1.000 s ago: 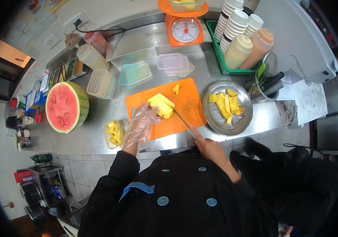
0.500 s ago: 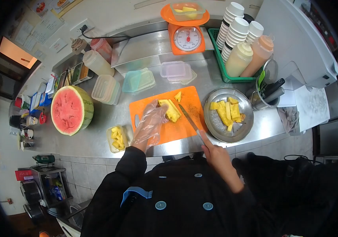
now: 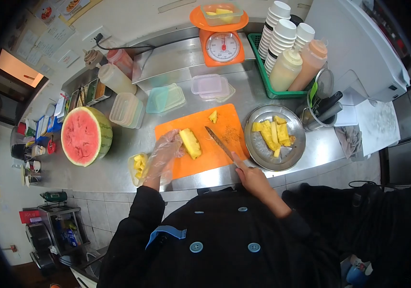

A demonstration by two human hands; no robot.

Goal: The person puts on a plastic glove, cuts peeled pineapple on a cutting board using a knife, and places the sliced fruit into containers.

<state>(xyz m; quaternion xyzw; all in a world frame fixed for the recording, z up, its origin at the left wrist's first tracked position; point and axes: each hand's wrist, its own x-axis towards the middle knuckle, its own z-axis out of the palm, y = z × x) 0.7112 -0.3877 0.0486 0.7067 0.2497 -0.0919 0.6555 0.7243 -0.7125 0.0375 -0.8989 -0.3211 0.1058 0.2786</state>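
Note:
My left hand [image 3: 168,150], in a clear plastic glove, is at the left side of a pineapple piece [image 3: 190,143] on the orange cutting board [image 3: 205,165]. Its fingers appear closed against the piece's edge, though the glove blurs them. My bare right hand [image 3: 255,180] is closed round the handle of a knife [image 3: 220,143]. The blade points up and left over the board, apart from the piece. A small pineapple chunk [image 3: 213,116] lies near the board's far edge. Beside my left wrist stands a plastic tub [image 3: 133,176] of pineapple chunks.
A metal plate [image 3: 289,156] with pineapple pieces stands right of the board. A halved watermelon [image 3: 86,137] sits at left. Behind are plastic tubs [image 3: 126,110], lids [image 3: 210,85], an orange scale [image 3: 223,47] and a green basket [image 3: 275,93] with cups and bottles.
My left hand has moved left and toward me, and the pineapple piece has shifted and turned with it. The knife has drawn back from the piece, still in my right hand.

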